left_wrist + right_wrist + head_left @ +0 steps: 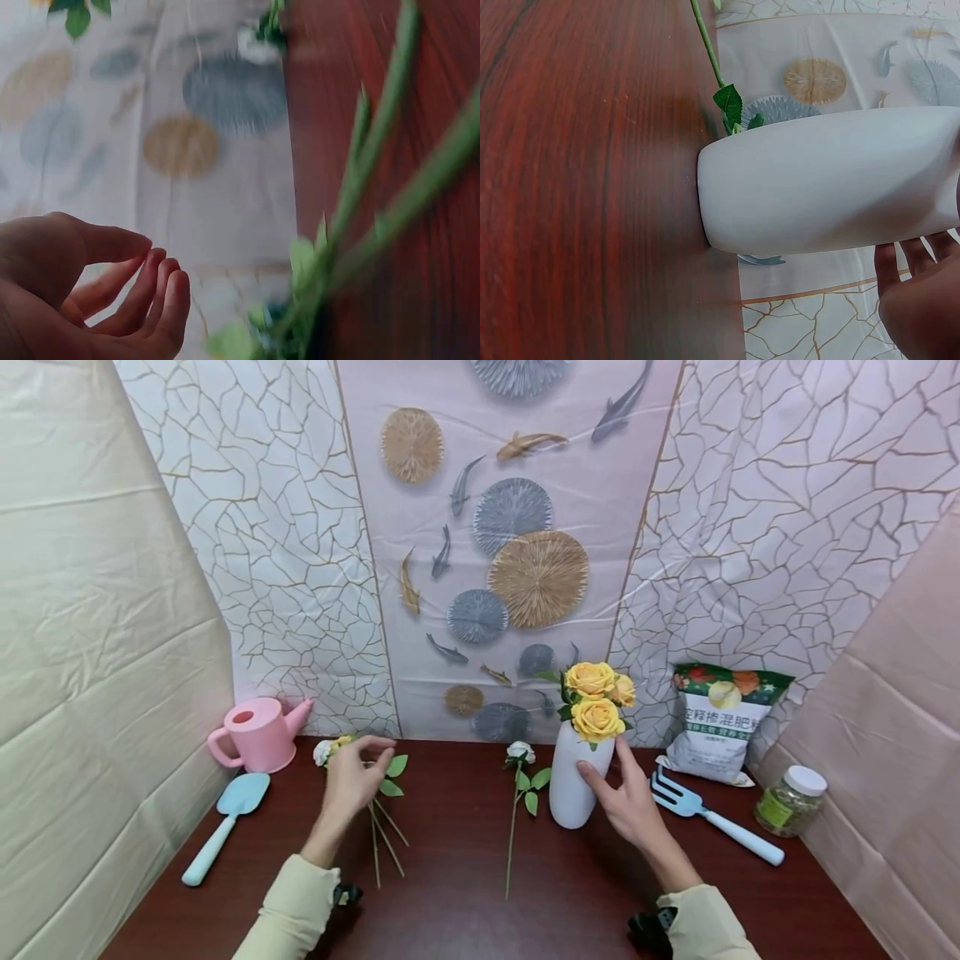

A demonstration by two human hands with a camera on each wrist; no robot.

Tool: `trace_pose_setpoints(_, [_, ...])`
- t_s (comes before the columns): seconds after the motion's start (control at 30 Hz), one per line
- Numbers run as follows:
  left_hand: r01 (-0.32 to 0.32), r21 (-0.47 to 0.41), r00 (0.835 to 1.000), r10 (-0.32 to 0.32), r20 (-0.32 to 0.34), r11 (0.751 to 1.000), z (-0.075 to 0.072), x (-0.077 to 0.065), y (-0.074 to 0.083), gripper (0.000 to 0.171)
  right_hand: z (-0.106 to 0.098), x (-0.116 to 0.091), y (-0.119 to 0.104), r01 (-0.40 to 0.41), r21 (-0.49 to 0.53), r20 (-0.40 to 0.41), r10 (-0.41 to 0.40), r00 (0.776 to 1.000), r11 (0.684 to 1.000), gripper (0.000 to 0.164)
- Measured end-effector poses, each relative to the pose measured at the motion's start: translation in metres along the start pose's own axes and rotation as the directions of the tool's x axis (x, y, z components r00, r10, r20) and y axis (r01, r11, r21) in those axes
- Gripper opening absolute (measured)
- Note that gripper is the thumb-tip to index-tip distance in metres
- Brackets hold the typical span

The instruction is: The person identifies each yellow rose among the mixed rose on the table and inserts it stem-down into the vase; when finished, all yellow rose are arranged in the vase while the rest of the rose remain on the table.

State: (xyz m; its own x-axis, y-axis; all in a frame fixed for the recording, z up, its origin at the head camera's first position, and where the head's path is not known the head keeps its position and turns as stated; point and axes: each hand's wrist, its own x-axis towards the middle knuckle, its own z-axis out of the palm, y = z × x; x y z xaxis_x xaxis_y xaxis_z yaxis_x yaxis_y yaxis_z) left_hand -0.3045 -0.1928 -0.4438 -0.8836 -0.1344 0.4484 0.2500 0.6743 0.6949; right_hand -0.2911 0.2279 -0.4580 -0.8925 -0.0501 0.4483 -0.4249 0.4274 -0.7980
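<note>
A white vase (573, 789) stands upright at the right of centre, with several yellow roses (597, 718) in its mouth. My right hand (633, 806) grips the vase's right side near the top, thumb in front. Over a small bunch of artificial flowers, with a white flower head (322, 752) and green stems (386, 839), hovers my left hand (352, 781). In the left wrist view its thumb and fingers are loosely bent with nothing held, beside the blurred stems (382, 127). One white rose (520, 752) lies left of the vase, its stem pointing towards me.
A pink watering can (262, 739) and a light blue trowel (228, 822) are at the left. To the right lie a blue hand fork (705, 814), a fertilizer bag (712, 727) and a white-lidded jar (791, 802). Patterned cloth (480, 527) hangs behind the table.
</note>
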Motion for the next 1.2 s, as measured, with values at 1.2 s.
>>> trace_pose_setpoints(1.2, [0.567,-0.196,0.8,-0.477,0.363,0.8,-0.009,-0.008,-0.074,0.037,-0.006,-0.007,-0.041,-0.031,0.052,0.025,0.03,0.999,0.998,0.071])
